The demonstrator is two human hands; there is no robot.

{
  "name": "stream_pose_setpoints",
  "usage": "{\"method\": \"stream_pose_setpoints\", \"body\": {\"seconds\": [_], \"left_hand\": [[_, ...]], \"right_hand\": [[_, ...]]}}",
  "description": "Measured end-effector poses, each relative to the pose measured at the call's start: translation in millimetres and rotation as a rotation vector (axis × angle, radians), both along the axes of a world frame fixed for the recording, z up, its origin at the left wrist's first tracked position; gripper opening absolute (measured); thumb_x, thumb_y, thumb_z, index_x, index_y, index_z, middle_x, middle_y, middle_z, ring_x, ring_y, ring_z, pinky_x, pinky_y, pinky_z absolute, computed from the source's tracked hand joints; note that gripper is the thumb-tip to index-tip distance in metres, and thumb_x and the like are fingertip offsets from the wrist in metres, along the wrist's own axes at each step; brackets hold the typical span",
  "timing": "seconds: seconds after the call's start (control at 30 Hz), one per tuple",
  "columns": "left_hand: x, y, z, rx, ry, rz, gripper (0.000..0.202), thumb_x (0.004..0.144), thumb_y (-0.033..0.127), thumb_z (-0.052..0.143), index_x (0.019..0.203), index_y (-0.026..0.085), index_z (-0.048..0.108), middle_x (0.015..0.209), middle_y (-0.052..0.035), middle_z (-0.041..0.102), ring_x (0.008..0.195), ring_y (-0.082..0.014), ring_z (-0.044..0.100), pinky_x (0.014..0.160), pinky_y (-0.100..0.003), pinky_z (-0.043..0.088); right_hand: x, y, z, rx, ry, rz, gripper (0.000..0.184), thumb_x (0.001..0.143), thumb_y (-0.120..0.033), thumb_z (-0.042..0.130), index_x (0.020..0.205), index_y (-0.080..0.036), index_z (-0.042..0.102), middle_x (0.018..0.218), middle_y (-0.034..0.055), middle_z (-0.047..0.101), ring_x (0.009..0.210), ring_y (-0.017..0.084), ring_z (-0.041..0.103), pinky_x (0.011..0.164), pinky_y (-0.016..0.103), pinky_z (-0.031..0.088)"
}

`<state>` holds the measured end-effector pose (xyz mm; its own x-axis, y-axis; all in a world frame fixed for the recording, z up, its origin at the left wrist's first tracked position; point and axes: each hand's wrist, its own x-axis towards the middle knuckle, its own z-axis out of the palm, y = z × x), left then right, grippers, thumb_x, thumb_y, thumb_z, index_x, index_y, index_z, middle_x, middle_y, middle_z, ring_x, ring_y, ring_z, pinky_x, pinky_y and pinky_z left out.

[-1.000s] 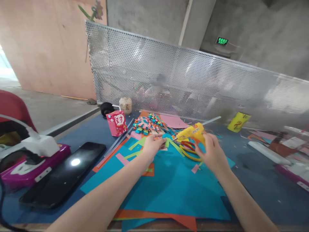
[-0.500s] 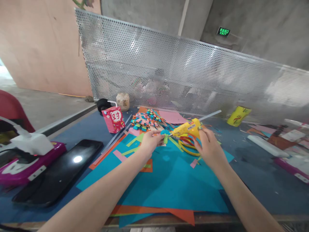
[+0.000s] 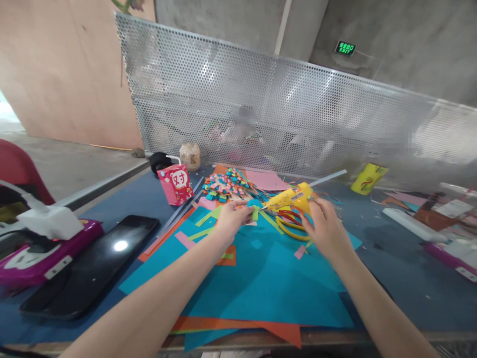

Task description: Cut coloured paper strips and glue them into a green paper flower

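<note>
My right hand (image 3: pixel 325 222) is closed round the handle of a yellow glue gun (image 3: pixel 290 198), with a pale glue stick (image 3: pixel 329 177) poking out of its back. Between the fingertips of my left hand (image 3: pixel 235 217) is a small paper piece, blue on top with a green strip (image 3: pixel 255 214) hanging down. The gun's nozzle points left and is at or very near this piece; whether they touch I cannot tell. Scissors with yellow and red handles (image 3: pixel 292 232) lie below the gun on blue paper sheets (image 3: pixel 257 288).
Behind my hands lies a heap of coloured paper bits (image 3: pixel 231 185). A pink drink carton (image 3: pixel 175 184), a phone (image 3: pixel 93 268) and a purple power strip (image 3: pixel 84 236) are on the left. A yellow packet (image 3: pixel 368 179) stands right, before a perforated metal screen (image 3: pixel 223 89).
My right hand and the glue gun have shifted very slightly to the right, and the glue stick with them. My left hand keeps its place and its hold on the paper piece.
</note>
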<state>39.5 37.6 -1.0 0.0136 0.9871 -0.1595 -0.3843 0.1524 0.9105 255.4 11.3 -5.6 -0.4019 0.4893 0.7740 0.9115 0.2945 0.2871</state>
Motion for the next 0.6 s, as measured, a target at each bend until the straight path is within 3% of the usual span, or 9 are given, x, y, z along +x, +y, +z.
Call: {"method": "stream_pose_setpoints", "body": {"seconds": [0.6], "left_hand": [[-1.7, 3.2, -1.6, 0.019, -0.008, -0.006, 0.021, 0.062, 0.007, 0.066, 0.08, 0.009, 0.057, 0.057, -0.0034, 0.063, 0.05, -0.0113, 0.06, 0.054, -0.022, 0.048]], "right_hand": [[1.6, -0.4, -0.7, 0.031, -0.043, -0.008, 0.025, 0.082, -0.018, 0.042, 0.107, -0.013, 0.043, 0.096, 0.0155, 0.047, 0.089, 0.026, 0.053, 0.068, 0.037, 0.049]]}}
